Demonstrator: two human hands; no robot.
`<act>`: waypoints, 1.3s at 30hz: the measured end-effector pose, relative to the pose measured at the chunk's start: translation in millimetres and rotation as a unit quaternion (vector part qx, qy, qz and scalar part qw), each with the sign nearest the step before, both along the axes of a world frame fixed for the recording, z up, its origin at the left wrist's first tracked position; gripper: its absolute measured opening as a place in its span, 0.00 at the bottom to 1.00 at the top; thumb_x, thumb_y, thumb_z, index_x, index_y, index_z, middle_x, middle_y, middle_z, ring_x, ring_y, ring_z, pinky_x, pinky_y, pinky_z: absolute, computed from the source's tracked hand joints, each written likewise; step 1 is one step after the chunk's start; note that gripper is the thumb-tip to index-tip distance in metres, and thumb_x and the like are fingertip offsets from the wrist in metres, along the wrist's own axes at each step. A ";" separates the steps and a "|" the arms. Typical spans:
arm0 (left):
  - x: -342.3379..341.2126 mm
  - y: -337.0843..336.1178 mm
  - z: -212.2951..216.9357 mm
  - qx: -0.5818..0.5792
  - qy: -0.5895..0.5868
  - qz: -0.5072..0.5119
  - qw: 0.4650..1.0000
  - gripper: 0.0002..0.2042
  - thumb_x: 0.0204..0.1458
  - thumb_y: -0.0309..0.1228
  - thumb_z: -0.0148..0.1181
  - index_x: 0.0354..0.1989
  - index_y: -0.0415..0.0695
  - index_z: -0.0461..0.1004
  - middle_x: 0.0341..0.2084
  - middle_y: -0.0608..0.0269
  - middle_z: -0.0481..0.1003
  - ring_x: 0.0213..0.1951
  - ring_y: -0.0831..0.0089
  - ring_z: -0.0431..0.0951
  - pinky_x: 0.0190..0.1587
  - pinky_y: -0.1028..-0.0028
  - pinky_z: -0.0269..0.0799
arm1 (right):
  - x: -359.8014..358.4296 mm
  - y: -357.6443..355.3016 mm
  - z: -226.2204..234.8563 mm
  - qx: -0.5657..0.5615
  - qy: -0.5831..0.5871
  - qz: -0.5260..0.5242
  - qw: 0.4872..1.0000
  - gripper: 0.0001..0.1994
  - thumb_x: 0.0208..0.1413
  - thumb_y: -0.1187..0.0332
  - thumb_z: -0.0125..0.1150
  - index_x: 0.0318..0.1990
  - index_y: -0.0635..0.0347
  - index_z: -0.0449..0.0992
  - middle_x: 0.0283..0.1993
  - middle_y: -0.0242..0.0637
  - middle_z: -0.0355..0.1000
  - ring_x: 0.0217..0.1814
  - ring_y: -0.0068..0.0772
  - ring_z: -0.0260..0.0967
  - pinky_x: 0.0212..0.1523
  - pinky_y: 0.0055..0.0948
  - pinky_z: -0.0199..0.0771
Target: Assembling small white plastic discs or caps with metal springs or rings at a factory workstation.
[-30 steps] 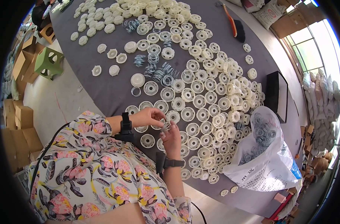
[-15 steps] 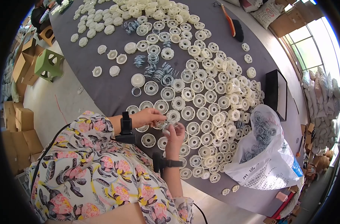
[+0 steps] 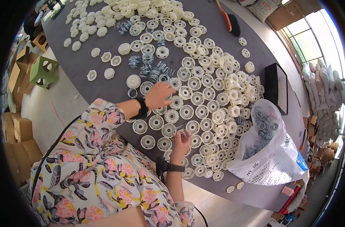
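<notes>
a: we see the left hand (image 3: 158, 94) no longer close to the body beside the right, as it was a second ago; it reaches out over the grey table (image 3: 104, 81) to the loose metal springs (image 3: 154, 72), fingers spread and lowered onto them. we cannot tell whether anything is caught under the palm

b: we see the right hand (image 3: 181, 139) near the table's front edge, fingertips pinched on a small coiled spring (image 3: 179, 129), just above a row of white plastic discs (image 3: 187, 112)

a: we judge one assembly finished and a fresh spring being fetched

b: the discs look round, ribbed, cream-white, each with a central hub, lying flat in close rows; the springs are thin silvery-blue coils, scattered between them. a white plastic bag (image 3: 273, 159) of more springs stands at the right
</notes>
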State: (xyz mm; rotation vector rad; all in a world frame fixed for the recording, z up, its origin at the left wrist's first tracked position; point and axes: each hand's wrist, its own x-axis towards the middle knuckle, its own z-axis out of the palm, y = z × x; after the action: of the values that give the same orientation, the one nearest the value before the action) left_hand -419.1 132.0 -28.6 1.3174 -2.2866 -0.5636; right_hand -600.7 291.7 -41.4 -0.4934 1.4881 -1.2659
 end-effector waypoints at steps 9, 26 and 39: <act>-45.9 -69.8 -11.6 -0.003 -0.327 0.068 0.943 0.16 0.38 0.32 0.59 0.38 0.43 0.72 0.32 0.61 0.72 0.43 0.66 0.67 0.44 0.69 0.57 | -2.6 10.4 -1.1 0.018 -0.030 -0.011 0.999 0.21 0.52 0.71 0.62 0.52 0.62 0.63 0.41 0.37 0.67 0.32 0.22 0.68 0.30 0.20 0.72; 4.3 72.8 28.7 0.625 0.577 0.055 0.523 0.20 0.54 0.27 0.50 0.57 0.44 0.63 0.47 0.64 0.70 0.47 0.74 0.73 0.50 0.68 0.69 | 24.6 -45.6 50.7 -0.162 0.333 0.194 0.909 0.17 0.49 0.71 0.60 0.49 0.59 0.71 0.48 0.44 0.68 0.52 0.47 0.63 0.54 0.40 0.62; 51.2 115.5 8.6 0.543 0.602 0.223 0.541 0.15 0.57 0.28 0.48 0.53 0.45 0.66 0.45 0.66 0.72 0.44 0.73 0.76 0.48 0.70 0.73 | 61.4 -46.8 33.9 -0.283 0.439 0.358 0.774 0.17 0.55 0.72 0.52 0.52 0.61 0.70 0.58 0.47 0.63 0.61 0.50 0.57 0.60 0.44 0.55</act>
State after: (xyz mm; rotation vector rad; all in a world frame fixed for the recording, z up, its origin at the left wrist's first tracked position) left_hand -367.8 247.6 -20.0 1.1086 -0.2477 -2.0124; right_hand -539.4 244.9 -7.4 -2.0696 1.3294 -0.8218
